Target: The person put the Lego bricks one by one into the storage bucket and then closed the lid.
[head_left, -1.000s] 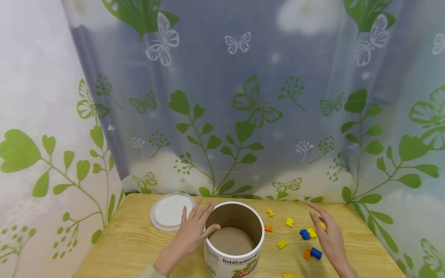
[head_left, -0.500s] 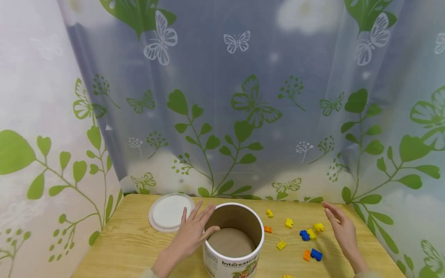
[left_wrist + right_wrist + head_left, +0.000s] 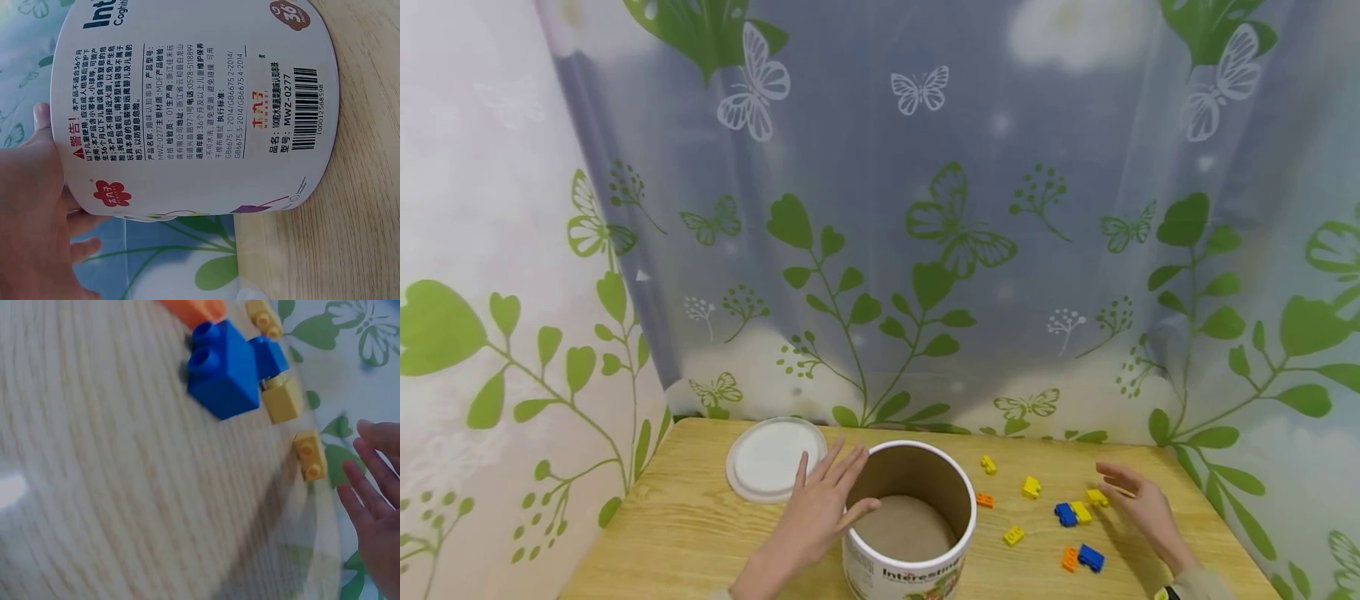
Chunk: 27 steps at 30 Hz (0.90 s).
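A white, label-wrapped bucket (image 3: 865,573) stands upright at the table's front, its visible inside bare. Against its left rim lies my left hand (image 3: 805,521), fingers spread and thumb reaching over the opening. The left wrist view shows that hand (image 3: 31,206) beside the bucket's printed wall (image 3: 206,187). My right hand (image 3: 1142,510) hovers at the right, fingers loosely extended, holding nothing. Just left of its fingertips sits a yellow toy brick (image 3: 1096,497). In the right wrist view the same brick (image 3: 310,455) lies a little apart from the right hand (image 3: 378,506).
A blue brick (image 3: 1065,514) and a yellow brick (image 3: 1081,512) sit side by side. Nearer are another blue brick (image 3: 1091,558) and an orange one (image 3: 1070,559). Several more bricks lie right of the bucket. A white round lid (image 3: 778,458) lies back left, before a patterned curtain (image 3: 887,250).
My right hand has moved right, off the yellow brick it covered in the head view, then sunk lower with fingertips pointing left. The left hand stays at the bucket's rim.
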Each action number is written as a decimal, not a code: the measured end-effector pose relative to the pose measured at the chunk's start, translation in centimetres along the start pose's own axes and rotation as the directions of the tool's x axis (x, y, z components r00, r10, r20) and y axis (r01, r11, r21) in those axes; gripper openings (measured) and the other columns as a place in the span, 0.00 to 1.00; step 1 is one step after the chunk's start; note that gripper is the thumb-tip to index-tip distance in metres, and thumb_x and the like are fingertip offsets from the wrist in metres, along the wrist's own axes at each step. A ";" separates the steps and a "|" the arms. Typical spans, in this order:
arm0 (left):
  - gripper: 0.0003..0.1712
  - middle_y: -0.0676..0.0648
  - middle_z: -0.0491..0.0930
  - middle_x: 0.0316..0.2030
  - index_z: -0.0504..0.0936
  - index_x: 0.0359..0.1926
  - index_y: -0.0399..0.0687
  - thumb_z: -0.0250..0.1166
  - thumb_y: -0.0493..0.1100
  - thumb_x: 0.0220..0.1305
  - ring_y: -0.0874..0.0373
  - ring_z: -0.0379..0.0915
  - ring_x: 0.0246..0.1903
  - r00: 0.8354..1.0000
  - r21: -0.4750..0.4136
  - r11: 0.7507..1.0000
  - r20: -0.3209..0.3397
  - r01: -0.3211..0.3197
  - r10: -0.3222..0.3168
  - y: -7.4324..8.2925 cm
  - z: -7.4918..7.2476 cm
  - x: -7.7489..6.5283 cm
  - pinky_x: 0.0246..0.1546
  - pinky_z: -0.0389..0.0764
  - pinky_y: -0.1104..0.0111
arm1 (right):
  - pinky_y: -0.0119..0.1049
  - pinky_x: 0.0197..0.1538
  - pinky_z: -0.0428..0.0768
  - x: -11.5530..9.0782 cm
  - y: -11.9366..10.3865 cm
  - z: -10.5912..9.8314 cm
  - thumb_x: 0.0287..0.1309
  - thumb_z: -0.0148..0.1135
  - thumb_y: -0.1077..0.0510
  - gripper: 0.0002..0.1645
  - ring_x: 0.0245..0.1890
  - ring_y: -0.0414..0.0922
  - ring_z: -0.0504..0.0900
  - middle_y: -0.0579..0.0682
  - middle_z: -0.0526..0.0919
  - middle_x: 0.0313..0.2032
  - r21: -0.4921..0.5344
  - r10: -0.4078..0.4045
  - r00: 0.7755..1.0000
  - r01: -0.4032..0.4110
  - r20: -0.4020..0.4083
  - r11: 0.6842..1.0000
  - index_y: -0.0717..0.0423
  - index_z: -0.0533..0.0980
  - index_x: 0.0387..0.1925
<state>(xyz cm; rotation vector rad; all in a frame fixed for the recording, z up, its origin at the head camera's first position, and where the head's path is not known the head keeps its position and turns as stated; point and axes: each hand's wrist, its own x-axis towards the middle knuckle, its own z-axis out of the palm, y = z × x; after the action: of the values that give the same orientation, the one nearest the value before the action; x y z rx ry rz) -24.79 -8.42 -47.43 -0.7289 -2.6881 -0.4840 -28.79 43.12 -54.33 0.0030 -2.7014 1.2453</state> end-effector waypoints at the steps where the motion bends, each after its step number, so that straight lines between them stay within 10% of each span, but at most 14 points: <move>1: 0.42 0.46 0.66 0.73 0.67 0.74 0.43 0.54 0.67 0.71 0.42 0.53 0.75 1.000 0.000 1.000 0.000 0.002 -0.002 0.1 0.0 -0.1 0.70 0.49 0.32 | 0.31 0.50 0.83 0.1 0.3 0.1 0.71 0.62 0.59 0.28 0.57 0.54 0.81 0.70 0.76 0.62 -0.004 0.006 1.000 -0.006 0.017 1.000 0.72 0.71 0.65; 12: 0.40 0.47 0.66 0.73 0.68 0.74 0.45 0.53 0.65 0.73 0.42 0.53 0.76 1.000 -0.001 1.000 -0.012 0.014 -0.014 0.1 0.3 -0.2 0.70 0.49 0.33 | 0.48 0.55 0.82 1.0 1.2 0.9 0.62 0.66 0.70 0.30 0.63 0.69 0.73 0.74 0.74 0.62 -0.006 0.078 0.985 -0.078 0.152 0.997 0.75 0.70 0.65; 27: 0.37 0.49 0.65 0.74 0.67 0.75 0.47 0.49 0.64 0.76 0.45 0.52 0.76 0.999 -0.015 0.999 -0.006 0.033 -0.033 0.1 0.4 -0.3 0.71 0.48 0.34 | 0.44 0.42 0.86 0.8 1.4 1.5 0.57 0.73 0.64 0.25 0.47 0.60 0.85 0.71 0.82 0.52 -0.138 0.097 0.993 -0.087 0.066 0.987 0.72 0.79 0.54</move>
<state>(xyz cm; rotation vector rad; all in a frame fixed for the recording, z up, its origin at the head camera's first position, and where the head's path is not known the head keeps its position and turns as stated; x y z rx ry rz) -24.56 -8.29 -47.82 -0.6865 -2.6971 -0.5143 -29.92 42.96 -56.17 -0.0964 -2.8730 1.1028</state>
